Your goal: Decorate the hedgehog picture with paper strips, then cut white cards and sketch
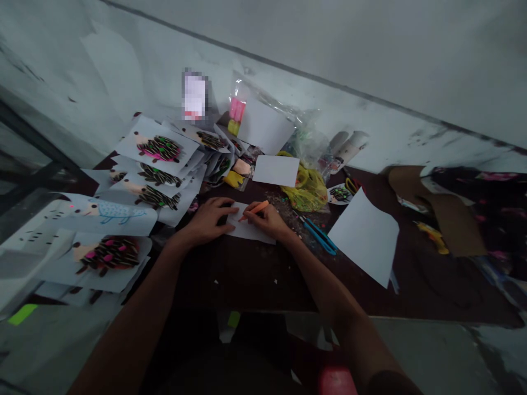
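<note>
A small white sheet of paper lies on the dark table in front of me. My left hand rests on its left side, fingers spread and holding nothing. In my right hand is an orange marker, its tip down at the paper. Whatever mark is on the sheet is too faint to make out. Right of my right hand are blue-handled scissors. Another white sheet lies just beyond my hands.
Stacks of hedgehog pictures fill the left side, by a white tray. A yellow plastic bag and clear wrapping lie near the wall. At right are a large white sheet, brown cardboard and a yellow tool.
</note>
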A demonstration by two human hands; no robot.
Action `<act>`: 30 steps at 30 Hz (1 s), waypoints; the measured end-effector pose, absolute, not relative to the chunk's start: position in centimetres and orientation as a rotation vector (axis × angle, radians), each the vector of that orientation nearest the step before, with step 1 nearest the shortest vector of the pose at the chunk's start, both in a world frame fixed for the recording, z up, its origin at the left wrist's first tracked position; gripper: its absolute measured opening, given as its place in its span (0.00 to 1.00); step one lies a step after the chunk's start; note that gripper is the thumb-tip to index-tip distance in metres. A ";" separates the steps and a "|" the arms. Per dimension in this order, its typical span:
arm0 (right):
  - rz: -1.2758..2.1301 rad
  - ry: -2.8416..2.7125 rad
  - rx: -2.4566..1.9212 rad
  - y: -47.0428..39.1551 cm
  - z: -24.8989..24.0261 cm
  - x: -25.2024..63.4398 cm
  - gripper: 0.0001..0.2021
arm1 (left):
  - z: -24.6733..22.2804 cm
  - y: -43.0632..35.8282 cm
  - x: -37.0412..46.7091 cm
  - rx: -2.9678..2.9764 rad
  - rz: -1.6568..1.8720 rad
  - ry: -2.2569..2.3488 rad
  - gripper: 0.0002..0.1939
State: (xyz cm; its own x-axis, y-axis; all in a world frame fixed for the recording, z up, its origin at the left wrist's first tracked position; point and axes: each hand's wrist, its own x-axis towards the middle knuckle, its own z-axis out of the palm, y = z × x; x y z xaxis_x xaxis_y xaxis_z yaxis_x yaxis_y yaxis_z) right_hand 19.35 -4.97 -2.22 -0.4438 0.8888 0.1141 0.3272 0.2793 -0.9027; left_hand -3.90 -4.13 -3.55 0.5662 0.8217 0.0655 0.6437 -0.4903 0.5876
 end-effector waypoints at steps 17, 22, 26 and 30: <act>1.180 -1.871 -1.089 -5.0 -2.2 19.7 0.17 | -3.6 -4.1 -3.9 2.320 0.468 1.164 0.26; 1.167 -1.870 -1.123 -5.1 -1.9 19.8 0.16 | -3.5 -4.1 -3.9 2.319 0.458 1.176 0.26; 1.152 -1.879 -1.145 -5.2 -1.7 19.9 0.17 | -3.6 -4.0 -3.9 2.319 0.443 1.166 0.26; 1.153 -1.859 -1.164 -5.2 -1.7 20.0 0.18 | -3.8 -4.0 -4.0 2.325 0.455 1.162 0.26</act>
